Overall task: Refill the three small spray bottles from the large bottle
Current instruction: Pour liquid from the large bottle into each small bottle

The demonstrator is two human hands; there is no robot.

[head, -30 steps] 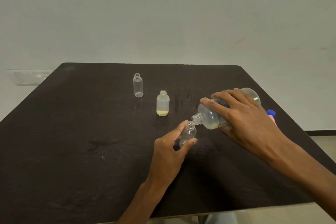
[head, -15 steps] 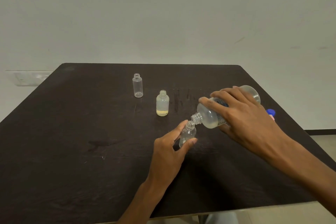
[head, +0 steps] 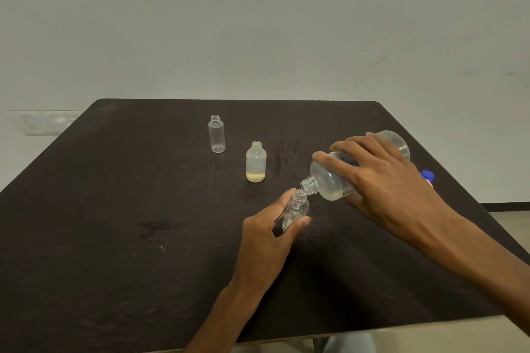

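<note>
One small spray bottle (head: pixel 296 210) sits right of the frame's centre, pinched between the thumb and fingers of your left hand (head: pixel 265 235); it is clear, uncapped and leaning slightly, and how much liquid it holds cannot be told. Your right hand (head: pixel 384 180) is wrapped over the large bottle (head: pixel 334 180), tipped almost flat with its open neck pointing down-left and meeting the small bottle's mouth. A little pale liquid pools in the large bottle's low side near the shoulder. Up and left of that, a second small bottle (head: pixel 255 162) stands upright and open on the dark worktop (head: pixel 114 209), with a shallow yellowish layer at its bottom. Farther up-left, a third, slimmer clear bottle (head: pixel 217 134) stands open and looks empty. A blue cap (head: pixel 428 175) peeks out at the right edge behind your right wrist.
</note>
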